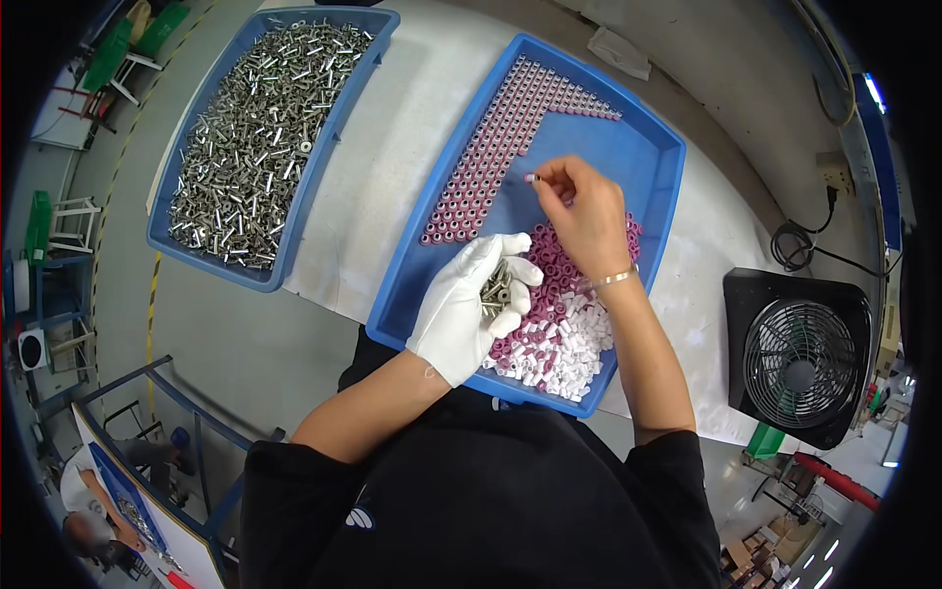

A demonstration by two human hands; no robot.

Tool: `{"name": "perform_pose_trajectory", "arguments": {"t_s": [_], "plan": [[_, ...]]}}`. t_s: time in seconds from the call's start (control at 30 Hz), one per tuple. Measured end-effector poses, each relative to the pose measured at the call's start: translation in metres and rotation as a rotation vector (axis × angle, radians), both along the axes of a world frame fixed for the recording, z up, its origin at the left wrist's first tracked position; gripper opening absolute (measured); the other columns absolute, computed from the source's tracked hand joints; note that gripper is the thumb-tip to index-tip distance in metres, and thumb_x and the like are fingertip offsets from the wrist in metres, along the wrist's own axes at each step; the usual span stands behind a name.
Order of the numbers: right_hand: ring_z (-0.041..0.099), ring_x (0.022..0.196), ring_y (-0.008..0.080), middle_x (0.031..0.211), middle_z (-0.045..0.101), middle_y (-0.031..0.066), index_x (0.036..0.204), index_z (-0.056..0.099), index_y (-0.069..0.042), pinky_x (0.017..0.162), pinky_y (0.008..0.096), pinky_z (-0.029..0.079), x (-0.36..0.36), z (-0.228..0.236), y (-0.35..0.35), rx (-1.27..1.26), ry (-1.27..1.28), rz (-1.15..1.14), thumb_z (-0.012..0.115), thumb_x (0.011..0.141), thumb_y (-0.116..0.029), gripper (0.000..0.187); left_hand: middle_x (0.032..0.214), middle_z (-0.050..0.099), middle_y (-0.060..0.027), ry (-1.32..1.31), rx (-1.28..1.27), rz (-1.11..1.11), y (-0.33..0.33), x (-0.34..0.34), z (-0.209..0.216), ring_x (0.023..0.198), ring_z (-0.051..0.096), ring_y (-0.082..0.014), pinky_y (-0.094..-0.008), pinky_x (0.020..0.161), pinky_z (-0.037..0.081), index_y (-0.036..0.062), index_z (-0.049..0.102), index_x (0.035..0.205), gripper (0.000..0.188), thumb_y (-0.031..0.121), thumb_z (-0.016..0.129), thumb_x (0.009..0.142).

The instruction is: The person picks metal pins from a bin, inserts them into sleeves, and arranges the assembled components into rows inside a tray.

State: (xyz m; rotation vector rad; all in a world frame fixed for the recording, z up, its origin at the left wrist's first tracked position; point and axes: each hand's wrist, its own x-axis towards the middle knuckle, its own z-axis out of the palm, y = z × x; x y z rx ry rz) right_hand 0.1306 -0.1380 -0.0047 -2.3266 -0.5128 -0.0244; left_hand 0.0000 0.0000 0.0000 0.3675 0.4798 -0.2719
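My left hand (446, 312), in a white glove, is curled around a handful of small silver rivet-like pins (496, 296) above the near part of a blue tray (670, 142). My bare right hand (596, 221) pinches a small pink-and-metal piece (531, 179) between thumb and forefinger, over the tray's middle. Tight rows of pink pieces with metal centres (481, 167) stand along the tray's left and far sides. Loose pink rings (554, 263) are heaped under my right hand. Nearer me lies a pile of short white sleeves (564, 353), with some pink rings mixed in.
Left on the pale table (378, 147) is another blue bin (304, 196) full of loose silver pins (260, 128). A black fan (800, 363) stands at the right, below a cable (795, 245). A person (93, 491) sits at another table, lower left.
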Motion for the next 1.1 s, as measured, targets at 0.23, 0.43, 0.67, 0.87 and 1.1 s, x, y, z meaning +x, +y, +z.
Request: {"name": "perform_pose_trajectory", "arguments": {"t_s": [0.23,0.43,0.67,0.87,1.1], "plan": [[0.064,0.061,0.0202,0.075,0.072,0.0069,0.089,0.072,-0.001,0.06,0.0321,0.051,0.034,-0.029,0.013,-0.061,-0.002,0.039,0.071,0.081,-0.002,0.008,0.094,0.068,-0.011,-0.02,-0.027,0.026,0.006,-0.004,-0.007,0.068,0.061,-0.0106,-0.0172,0.049,0.042,0.0035,0.057,0.125,0.027,0.023,0.048,0.109],[0.061,0.06,0.0168,0.074,0.071,0.0059,0.088,0.071,0.0,0.059,0.0288,0.049,0.038,-0.036,0.013,-0.02,-0.02,0.024,0.072,0.083,-0.004,0.007,0.094,0.068,-0.0114,0.099,-0.002,0.102,-0.003,0.004,0.007,0.069,0.062,-0.0094,-0.0182,0.047,0.042,0.0034,0.059,0.121,0.026,0.023,0.048,0.109],[0.064,0.066,0.0255,0.077,0.07,0.0075,0.086,0.068,-0.004,0.064,0.0349,0.051,-0.004,0.015,-0.014,-0.155,-0.05,0.132,0.069,0.081,-0.004,0.006,0.093,0.067,-0.0117,-0.029,0.071,0.053,0.005,0.002,0.014,0.065,0.058,-0.0098,-0.0163,0.049,0.04,0.0025,0.058,0.12,0.027,0.025,0.048,0.11],[0.062,0.071,0.0219,0.081,0.067,0.0068,0.087,0.069,-0.004,0.07,0.0317,0.05,-0.053,0.037,-0.064,-0.372,0.011,0.34,0.071,0.077,0.0,0.011,0.101,0.067,-0.0136,-0.255,0.054,-0.056,0.012,-0.005,-0.008,0.066,0.06,-0.01,-0.0169,0.046,0.041,0.0022,0.058,0.122,0.028,0.023,0.044,0.111],[0.062,0.076,0.0221,0.083,0.066,0.0055,0.085,0.069,-0.005,0.071,0.0313,0.05,-0.076,0.029,-0.079,-0.414,-0.031,0.374,0.072,0.076,0.0,0.011,0.097,0.069,-0.0134,-0.054,0.03,0.032,-0.003,0.007,0.018,0.06,0.061,-0.0096,-0.0172,0.04,0.039,0.0026,0.058,0.12,0.03,0.025,0.04,0.112]]}}
